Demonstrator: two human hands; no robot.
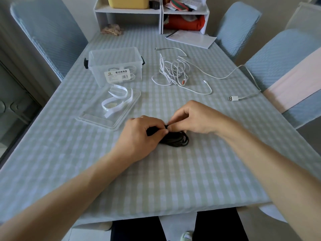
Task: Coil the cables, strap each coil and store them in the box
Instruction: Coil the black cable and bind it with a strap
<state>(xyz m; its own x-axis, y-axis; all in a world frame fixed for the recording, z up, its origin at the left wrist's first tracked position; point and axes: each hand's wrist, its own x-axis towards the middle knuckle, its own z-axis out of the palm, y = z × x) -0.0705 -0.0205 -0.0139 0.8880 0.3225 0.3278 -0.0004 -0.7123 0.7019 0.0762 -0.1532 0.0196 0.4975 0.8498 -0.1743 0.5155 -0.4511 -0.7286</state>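
**Both hands working on a black cable coil at the table's middle**

A coiled black cable (177,139) lies on the green-and-white checked tablecloth (156,180), near the person's side of the table. The left hand (140,134) has its fingers curled around the left part of the coil, clenched on it, with the thumb pressed toward the top. The right hand (192,117) pinches a small dark bit at the top of the coil between thumb and forefinger; whether that bit is a strap or the cable's own end cannot be told. The two hands meet fingertip to fingertip above the coil.

Farther away and to the left stands a clear plastic storage box (115,66) with black side latches and a white label on its front wall; white cable coils show through its wall. Its clear flat lid (97,120) lies between the box and the left hand, and several white straps (115,98) curl loosely on top of it.

To the right of the box lies a loose tangle of white cables (172,70), uncoiled. One white lead runs off toward the right table edge and comes back to a white USB plug (232,98) lying flat on the cloth, well apart from the hands.

At the far end stand a white shelf unit (128,11) and a white paper sheet (191,39). Blue-covered chairs (48,32) stand around the table
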